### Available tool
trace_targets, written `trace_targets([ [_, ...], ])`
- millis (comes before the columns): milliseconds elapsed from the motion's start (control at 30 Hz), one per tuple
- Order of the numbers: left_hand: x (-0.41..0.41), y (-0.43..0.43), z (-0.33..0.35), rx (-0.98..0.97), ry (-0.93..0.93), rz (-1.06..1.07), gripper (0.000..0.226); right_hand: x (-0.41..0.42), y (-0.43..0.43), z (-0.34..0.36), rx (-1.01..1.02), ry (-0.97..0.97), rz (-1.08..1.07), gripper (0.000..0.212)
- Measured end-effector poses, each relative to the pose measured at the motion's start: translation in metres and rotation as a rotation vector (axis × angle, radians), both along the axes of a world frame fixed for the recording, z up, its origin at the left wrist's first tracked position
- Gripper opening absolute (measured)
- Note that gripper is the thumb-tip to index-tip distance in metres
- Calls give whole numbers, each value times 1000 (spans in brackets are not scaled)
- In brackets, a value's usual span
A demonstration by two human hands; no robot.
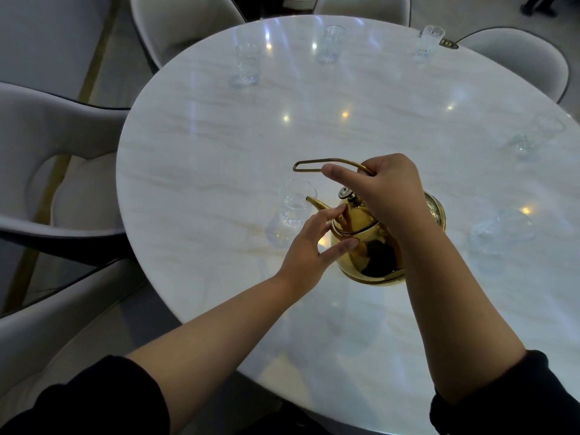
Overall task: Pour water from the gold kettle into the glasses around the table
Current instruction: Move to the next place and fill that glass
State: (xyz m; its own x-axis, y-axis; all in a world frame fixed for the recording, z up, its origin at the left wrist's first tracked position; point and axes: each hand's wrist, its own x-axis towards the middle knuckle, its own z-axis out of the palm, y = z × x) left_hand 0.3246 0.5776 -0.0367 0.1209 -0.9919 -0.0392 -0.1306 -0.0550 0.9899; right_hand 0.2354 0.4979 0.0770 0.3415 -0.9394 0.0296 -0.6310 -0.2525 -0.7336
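A pale marble round table (219,158) ringed by cushioned chairs (56,127). The right hand (389,196) is closed round the gold kettle's (370,243) wire handle, carrying its weight. The left hand (310,240), fingers spread, touches the lid, probably to keep it seated. The spout tips toward the nearest glass (293,208); other glasses (331,43) wait around the rim.

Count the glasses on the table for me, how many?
6 clear drinking glasses: one by the gold kettle's spout, three along the far edge, two on the right. The arms might hide more.
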Motion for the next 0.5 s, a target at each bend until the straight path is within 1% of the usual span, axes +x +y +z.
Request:
trace_targets([
  [500,1,-1,-2,3,1,4,48,2,-1,-1,-5,29,5,59],
])
